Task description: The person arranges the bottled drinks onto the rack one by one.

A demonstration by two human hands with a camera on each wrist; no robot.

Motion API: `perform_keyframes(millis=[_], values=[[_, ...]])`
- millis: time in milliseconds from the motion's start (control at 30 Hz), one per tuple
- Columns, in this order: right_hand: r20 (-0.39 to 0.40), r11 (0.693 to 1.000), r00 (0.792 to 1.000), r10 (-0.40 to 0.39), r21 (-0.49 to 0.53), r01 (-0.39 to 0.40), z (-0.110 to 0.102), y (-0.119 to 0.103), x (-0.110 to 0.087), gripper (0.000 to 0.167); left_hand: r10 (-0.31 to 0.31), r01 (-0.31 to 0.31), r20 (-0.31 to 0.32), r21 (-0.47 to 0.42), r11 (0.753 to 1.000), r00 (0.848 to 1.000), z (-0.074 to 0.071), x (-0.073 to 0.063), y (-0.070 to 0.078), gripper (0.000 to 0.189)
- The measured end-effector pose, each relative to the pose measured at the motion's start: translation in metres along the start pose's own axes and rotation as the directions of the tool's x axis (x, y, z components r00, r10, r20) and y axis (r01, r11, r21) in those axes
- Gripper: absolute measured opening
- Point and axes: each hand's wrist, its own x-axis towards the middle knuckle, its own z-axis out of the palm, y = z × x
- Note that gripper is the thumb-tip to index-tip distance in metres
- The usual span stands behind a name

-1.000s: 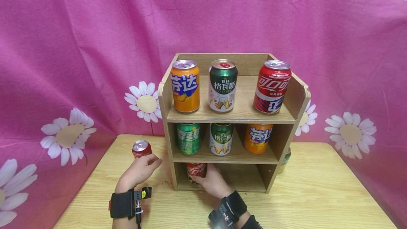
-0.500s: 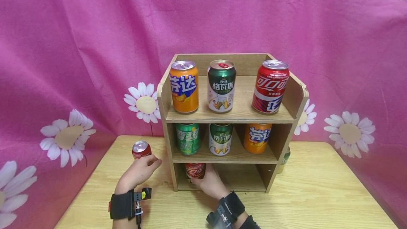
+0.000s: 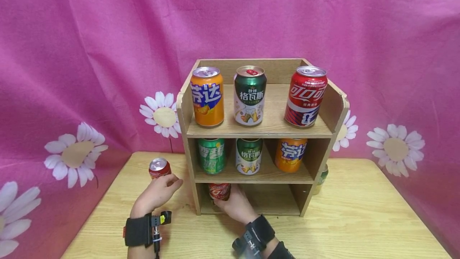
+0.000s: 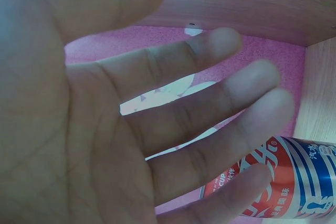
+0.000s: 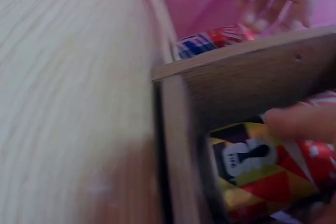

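My right hand (image 3: pixel 235 205) grips a red cola can (image 3: pixel 219 192) standing in the left part of the bottom shelf. In the right wrist view, its thumb lies on the can's yellow, black and red printed side (image 5: pixel 252 171), close to the wooden side wall. My left hand (image 3: pixel 158 193) hovers left of the shelf unit with relaxed, spread fingers and holds nothing. Another red cola can (image 3: pixel 159 168) is on the table just beyond it, partly hidden by the hand. The left wrist view has this can's blue-striped end (image 4: pixel 310 177) past the little finger.
The wooden shelf unit (image 3: pixel 258 132) carries an orange soda can (image 3: pixel 207 99), a green-and-white kvass can (image 3: pixel 250 99) and a red cola can (image 3: pixel 306 97) on top. Several cans line the middle shelf. Another can (image 3: pixel 321 181) stands behind the right side. A pink curtain (image 3: pixel 108 31) hangs behind.
The right hand and its cola can shift slightly left on the bottom shelf. My left hand stays in place, and the head view moves a little.
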Motion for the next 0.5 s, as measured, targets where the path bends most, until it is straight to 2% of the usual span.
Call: perform_keyframes(millis=[100,200,333,500], values=[[0.031,0.999,0.999,0.015,0.028,-0.015,-0.0037,-0.0008,0.0006,0.075,0.003,-0.003,-0.001,0.006,1.000,1.000,-0.0008,0.0004,0.0002,0.018],[0.051,1.000,0.999,0.019,0.003,-0.019,-0.0056,-0.0003,0.0008,0.077,0.003,-0.003,-0.004,0.006,1.000,1.000,-0.0012,0.0003,0.0007,0.018],[0.045,0.999,0.999,0.011,-0.046,-0.009,-0.0038,0.0012,0.0015,0.078,0.003,-0.003,-0.009,0.009,1.000,1.000,-0.0014,0.0007,0.0016,0.018],[0.015,0.999,1.000,0.016,-0.032,-0.015,0.0005,0.0007,0.0006,0.077,-0.014,0.014,0.003,0.000,1.000,1.000,-0.0002,-0.0004,0.0023,0.019]])
